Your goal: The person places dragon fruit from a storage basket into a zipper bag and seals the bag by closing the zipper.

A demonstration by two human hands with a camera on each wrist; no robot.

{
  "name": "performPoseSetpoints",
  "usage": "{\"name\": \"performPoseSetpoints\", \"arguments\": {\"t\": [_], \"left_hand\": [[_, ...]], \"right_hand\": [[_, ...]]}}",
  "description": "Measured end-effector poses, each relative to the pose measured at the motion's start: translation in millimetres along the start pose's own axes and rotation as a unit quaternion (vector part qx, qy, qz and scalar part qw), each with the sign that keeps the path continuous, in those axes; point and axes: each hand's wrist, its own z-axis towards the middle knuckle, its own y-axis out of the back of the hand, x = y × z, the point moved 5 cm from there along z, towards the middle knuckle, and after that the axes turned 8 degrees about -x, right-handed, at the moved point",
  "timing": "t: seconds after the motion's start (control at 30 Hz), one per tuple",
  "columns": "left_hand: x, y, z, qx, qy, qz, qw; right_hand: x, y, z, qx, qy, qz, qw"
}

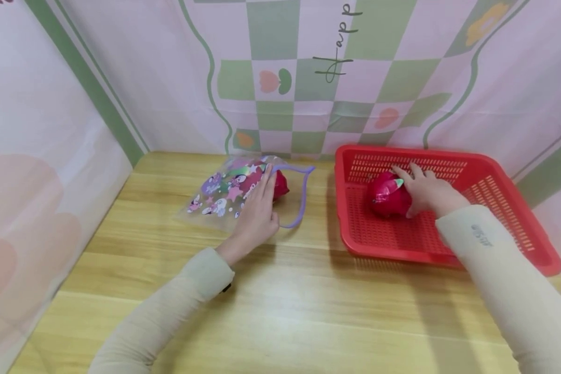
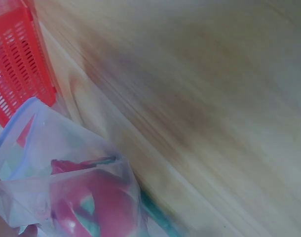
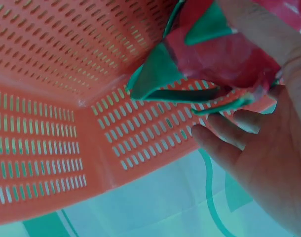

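My right hand [image 1: 426, 191] grips a red dragon fruit [image 1: 384, 196] inside the red plastic basket [image 1: 404, 254]. In the right wrist view, the thumb lies over the dragon fruit [image 3: 224, 59] and the curled fingers [image 3: 214, 143] reach around its far side; green-tipped scales stick out. On the table, a clear zip bag [image 1: 210, 221] printed with cartoon figures and stars lies with its purple-edged mouth facing the basket. Another dragon fruit [image 1: 281, 186] is in the bag, near its mouth. My left hand [image 1: 257, 213] rests across the bag with straight fingers, their tips at the purple rim.
The basket stands to the right of the bag on a wooden table [image 1: 280, 311]. A printed cloth [image 1: 318, 114] with green checks hangs close behind, and another pale cloth [image 1: 51, 130] hangs along the left side.
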Motion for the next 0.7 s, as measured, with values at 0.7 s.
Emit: {"name": "performPoseSetpoints", "arguments": {"t": [0.7], "left_hand": [[9.0, 7.5, 5.6, 0.004, 0.021, -0.002, 0.9998]], "right_hand": [[9.0, -8.2, 6.0, -0.013, -0.025, -0.021, 0.999]]}}
